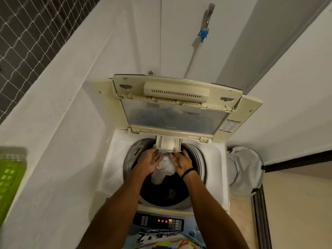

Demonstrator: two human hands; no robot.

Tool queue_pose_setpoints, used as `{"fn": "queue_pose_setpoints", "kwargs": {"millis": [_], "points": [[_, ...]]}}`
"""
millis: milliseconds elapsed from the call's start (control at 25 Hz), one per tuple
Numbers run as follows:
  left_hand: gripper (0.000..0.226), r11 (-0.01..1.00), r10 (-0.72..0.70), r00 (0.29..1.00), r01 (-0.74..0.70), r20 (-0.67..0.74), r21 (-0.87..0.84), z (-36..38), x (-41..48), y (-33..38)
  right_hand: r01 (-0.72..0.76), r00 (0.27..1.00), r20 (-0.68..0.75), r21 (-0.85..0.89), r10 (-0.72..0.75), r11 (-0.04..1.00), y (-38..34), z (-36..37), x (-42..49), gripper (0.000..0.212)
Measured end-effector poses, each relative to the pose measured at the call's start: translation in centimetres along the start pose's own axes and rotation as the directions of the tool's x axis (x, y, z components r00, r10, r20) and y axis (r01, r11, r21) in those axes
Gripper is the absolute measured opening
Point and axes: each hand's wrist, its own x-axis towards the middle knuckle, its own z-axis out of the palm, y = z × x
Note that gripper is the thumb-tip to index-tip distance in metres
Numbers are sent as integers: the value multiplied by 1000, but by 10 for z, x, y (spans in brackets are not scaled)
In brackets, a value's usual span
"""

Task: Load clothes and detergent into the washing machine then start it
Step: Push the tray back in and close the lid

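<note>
A cream top-loading washing machine [115, 159] stands below me with its lid [172, 115] folded up at the back. A white detergent drawer [168, 143] sticks out over the far rim of the drum. My left hand [150, 161] touches the drawer's left front corner and my right hand [180, 161] its right front corner, fingers extended on its edge. Below my hands, white cloth [164, 169] lies on dark clothes [167, 192] inside the drum. The control panel [159, 221] at the near edge shows lit orange digits.
A white wall ledge [53, 141] runs along the left with a green plastic basket [10, 175] on it. A grey laundry bag [242, 168] stands right of the machine. A hose with blue tape [202, 34] hangs on the wall behind.
</note>
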Motion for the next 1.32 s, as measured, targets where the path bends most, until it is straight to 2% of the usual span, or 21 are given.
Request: {"fn": "queue_pose_setpoints", "kwargs": {"millis": [160,320,520,800,960,1320], "points": [[31,999,-12,999,13,30,-31,-3,29,1,5,999,-50,32,-3,999,1,4,19,74],[40,1000,10,1000,-10,20,-18,-6,47,-6,34,998,-50,-29,-35,999,5,1,32,62],[27,998,29,1000,-30,-10,-64,5,48,0,63,996,-65,-69,-68,996,4,6,38,57],[32,996,28,998,-33,-53,-80,17,46,8,64,997,-44,-37,-65,997,-8,18,36,48],[21,998,24,998,-27,-62,-51,22,49,10,37,997,-71,-84,-43,996,-8,18,38,41],[36,999,53,997,-54,-61,-9,33,51,21,6,997,-75,-73,-11,997,-14,26,43,43]]}}
